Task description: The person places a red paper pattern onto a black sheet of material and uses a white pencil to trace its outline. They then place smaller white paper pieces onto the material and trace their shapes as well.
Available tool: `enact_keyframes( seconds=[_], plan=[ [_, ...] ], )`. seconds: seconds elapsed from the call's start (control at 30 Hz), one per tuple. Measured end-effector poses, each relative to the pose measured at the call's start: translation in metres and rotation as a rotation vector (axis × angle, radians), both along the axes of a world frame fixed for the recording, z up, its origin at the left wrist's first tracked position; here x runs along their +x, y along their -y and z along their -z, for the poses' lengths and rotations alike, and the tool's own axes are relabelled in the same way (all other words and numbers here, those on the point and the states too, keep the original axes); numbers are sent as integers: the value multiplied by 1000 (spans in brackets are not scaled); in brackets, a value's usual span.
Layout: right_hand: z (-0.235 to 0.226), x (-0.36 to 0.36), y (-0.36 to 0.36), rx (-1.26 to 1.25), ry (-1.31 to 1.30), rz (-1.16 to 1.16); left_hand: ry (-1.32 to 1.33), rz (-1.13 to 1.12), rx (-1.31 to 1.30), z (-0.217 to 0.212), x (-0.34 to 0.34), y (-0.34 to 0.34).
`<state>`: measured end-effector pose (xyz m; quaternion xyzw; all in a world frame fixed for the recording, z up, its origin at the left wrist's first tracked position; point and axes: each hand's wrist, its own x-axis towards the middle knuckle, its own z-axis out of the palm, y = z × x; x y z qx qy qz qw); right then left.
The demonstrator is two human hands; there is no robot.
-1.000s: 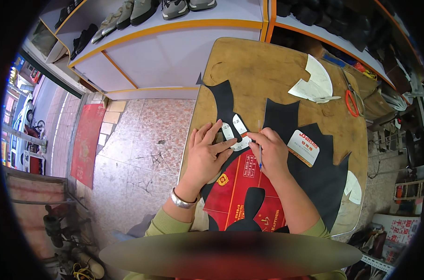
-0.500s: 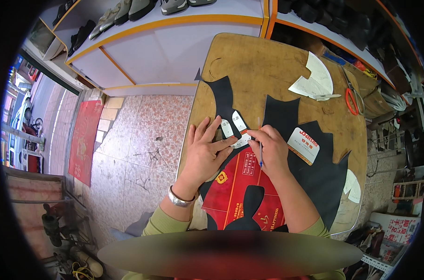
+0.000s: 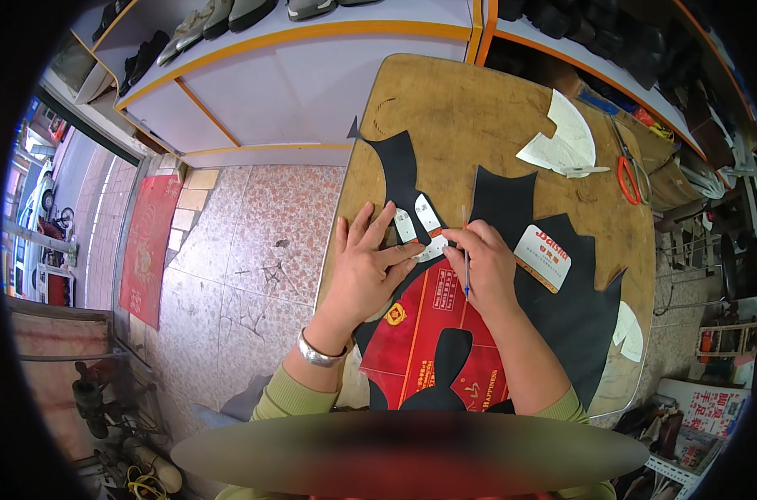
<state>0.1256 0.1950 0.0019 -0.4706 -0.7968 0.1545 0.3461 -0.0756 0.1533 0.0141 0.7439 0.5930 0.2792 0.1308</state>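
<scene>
My left hand (image 3: 368, 267) lies flat with fingers spread, pressing a small white pattern piece (image 3: 433, 248) onto black sheet material (image 3: 397, 171) at the near left of a wooden table (image 3: 470, 108). My right hand (image 3: 484, 265) grips a thin blue pen (image 3: 465, 262) and holds its tip at the edge of that white piece. Two more small white pattern pieces (image 3: 416, 218) lie just beyond my fingertips. A red printed sheet (image 3: 428, 329) sits under my wrists, with a black cut-out shape (image 3: 450, 360) on it.
A white and red card (image 3: 543, 257) lies right of my right hand. Larger white paper patterns (image 3: 562, 142) and orange-handled scissors (image 3: 628, 171) sit at the far right. More black material (image 3: 574, 308) covers the right side. Shelves with shoes (image 3: 228, 12) stand beyond the table; tiled floor (image 3: 245, 242) at left.
Both hands stay on the white piece; the view has shifted slightly and the pen hand has moved a little along the piece's edge.
</scene>
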Motion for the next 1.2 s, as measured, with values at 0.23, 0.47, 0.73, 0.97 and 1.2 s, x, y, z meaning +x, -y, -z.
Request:
enact_keyframes(
  seconds=[0.23,0.47,0.73,0.97,1.2],
  plan=[
    [1,-1,0,28,8,7,0,-11,-27,-3,2,-1],
    [-2,-1,1,26,12,2,12,-20,-17,-2,4,-1],
    [-1,-2,0,36,16,5,-31,-42,57,4,7,1],
    [-2,-1,0,42,24,11,-199,-16,140,-4,15,9],
    [-2,-2,-1,40,18,0,-295,51,192,3,31,18]
  ],
)
